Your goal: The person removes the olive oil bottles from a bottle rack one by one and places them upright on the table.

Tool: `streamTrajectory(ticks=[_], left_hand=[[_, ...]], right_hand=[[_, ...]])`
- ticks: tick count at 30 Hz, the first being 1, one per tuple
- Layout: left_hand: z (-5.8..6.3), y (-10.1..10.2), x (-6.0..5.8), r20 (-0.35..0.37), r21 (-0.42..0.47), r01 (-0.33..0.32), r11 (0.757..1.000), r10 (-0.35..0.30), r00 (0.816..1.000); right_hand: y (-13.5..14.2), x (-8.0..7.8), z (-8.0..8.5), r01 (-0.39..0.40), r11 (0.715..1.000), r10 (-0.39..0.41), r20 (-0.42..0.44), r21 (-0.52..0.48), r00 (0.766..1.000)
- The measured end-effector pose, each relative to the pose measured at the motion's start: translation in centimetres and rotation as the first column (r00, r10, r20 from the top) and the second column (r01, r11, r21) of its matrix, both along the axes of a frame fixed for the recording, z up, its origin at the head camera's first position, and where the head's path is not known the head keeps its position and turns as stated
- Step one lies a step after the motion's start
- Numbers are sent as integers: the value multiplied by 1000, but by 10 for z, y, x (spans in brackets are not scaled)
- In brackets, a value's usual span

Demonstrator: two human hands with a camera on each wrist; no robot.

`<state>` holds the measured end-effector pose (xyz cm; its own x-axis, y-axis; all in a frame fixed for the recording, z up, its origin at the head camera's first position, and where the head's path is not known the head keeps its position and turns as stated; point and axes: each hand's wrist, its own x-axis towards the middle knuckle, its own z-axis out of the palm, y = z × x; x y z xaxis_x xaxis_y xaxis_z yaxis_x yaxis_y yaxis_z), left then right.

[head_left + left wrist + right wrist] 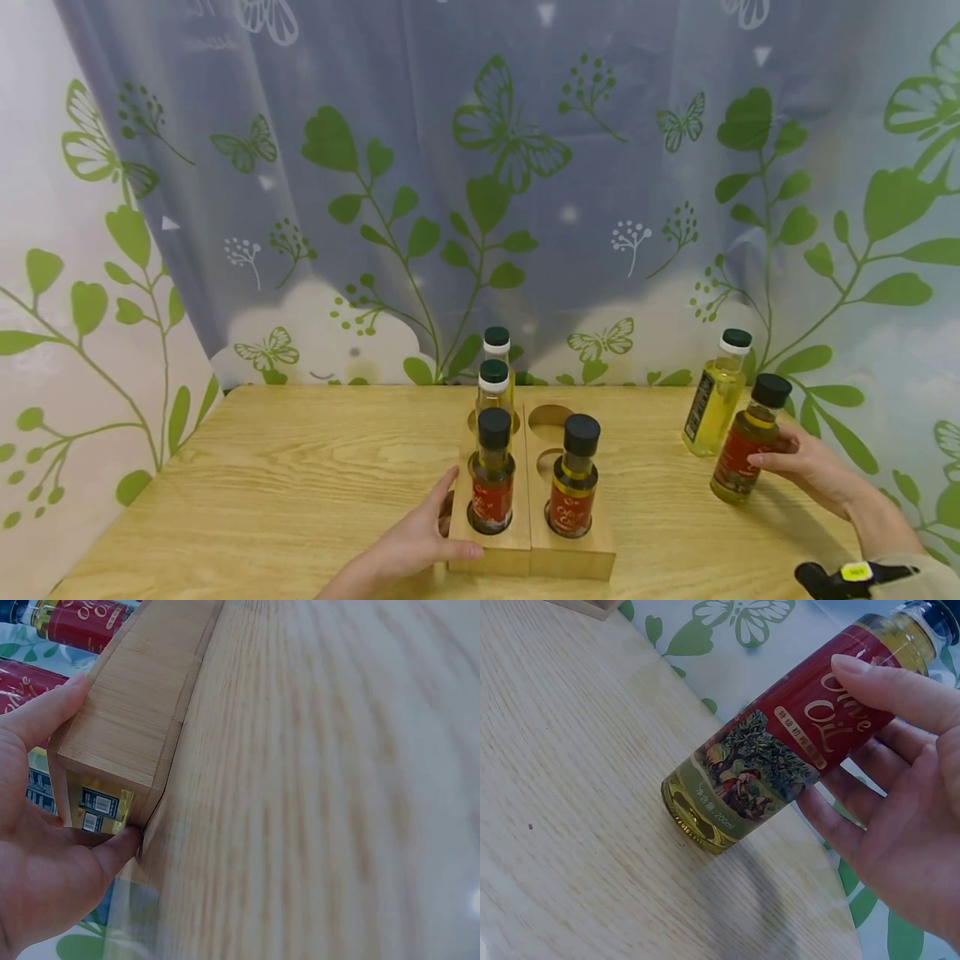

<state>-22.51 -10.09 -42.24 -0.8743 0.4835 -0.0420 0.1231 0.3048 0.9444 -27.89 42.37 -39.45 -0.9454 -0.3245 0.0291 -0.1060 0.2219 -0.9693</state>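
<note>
My right hand (806, 462) holds a red-labelled olive oil bottle (742, 446), thumb across the label and fingers behind. In the right wrist view the bottle (780, 735) leans, its base close over the table. Just behind it a green-capped bottle of yellow oil (712, 408) stands on the table. My left hand (416, 533) grips the front left corner of a wooden bottle rack (570, 567). In the left wrist view its fingers (112, 851) and thumb span the rack's end (124, 712). The rack holds two red-labelled bottles (492, 492) in front and two green-capped ones (493, 392) behind.
In the rack's right half, the round holes (551, 421) behind the front bottle show no bottle. The wooden table (315, 467) reaches back to a hanging patterned curtain (375, 208). A black wrist strap (847, 577) sits on the right forearm.
</note>
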Motion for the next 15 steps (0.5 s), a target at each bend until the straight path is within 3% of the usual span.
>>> streamTrajectory(ticks=[15], left_hand=[[-1, 1, 2, -25, -29, -12, 1000, 11, 1000]], right_hand=[[2, 3, -3, 7, 1000, -7, -6, -19, 1000]])
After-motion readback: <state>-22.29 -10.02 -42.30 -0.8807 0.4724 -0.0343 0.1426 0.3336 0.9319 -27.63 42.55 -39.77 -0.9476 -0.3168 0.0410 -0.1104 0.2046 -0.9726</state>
